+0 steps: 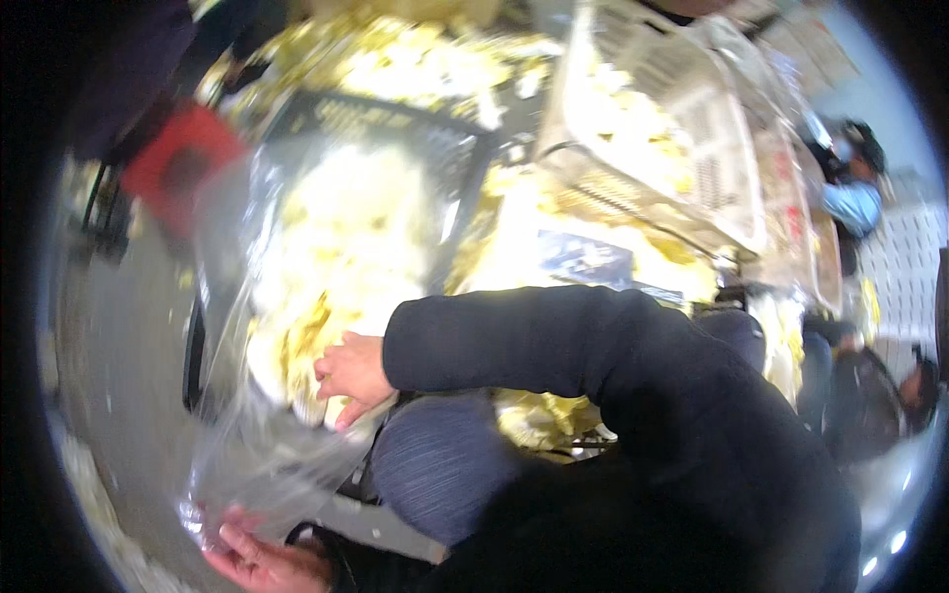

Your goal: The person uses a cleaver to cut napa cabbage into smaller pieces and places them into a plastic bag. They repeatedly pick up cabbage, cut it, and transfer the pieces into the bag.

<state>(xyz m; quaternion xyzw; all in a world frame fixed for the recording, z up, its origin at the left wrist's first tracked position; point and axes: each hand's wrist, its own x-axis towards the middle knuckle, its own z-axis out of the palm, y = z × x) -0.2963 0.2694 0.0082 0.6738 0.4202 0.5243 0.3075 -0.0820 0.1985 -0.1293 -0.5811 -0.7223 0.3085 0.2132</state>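
Observation:
A black plastic crate [356, 122] lined with a clear plastic bag [245, 452] stands before me. Pale yellow-white leafy vegetables [341, 222], apparently cabbage, fill the bag; glare hides their detail. My right hand [356, 379] rests on the near end of the leaves with its fingers apart, the thumb by the bag's edge. Lower left, my left hand [267, 560] pinches the bag's loose mouth and holds it stretched away from the crate. Between my arms shows my knee [445, 463] in dark grey cloth.
A white slatted basket [730, 170] holding pale pieces stands at upper right. Yellow leaves [422, 55] lie heaped beyond the crate. At left is a red object [182, 163], perhaps a stool, near a person in dark clothes [126, 74]. Other people [852, 200] are at right.

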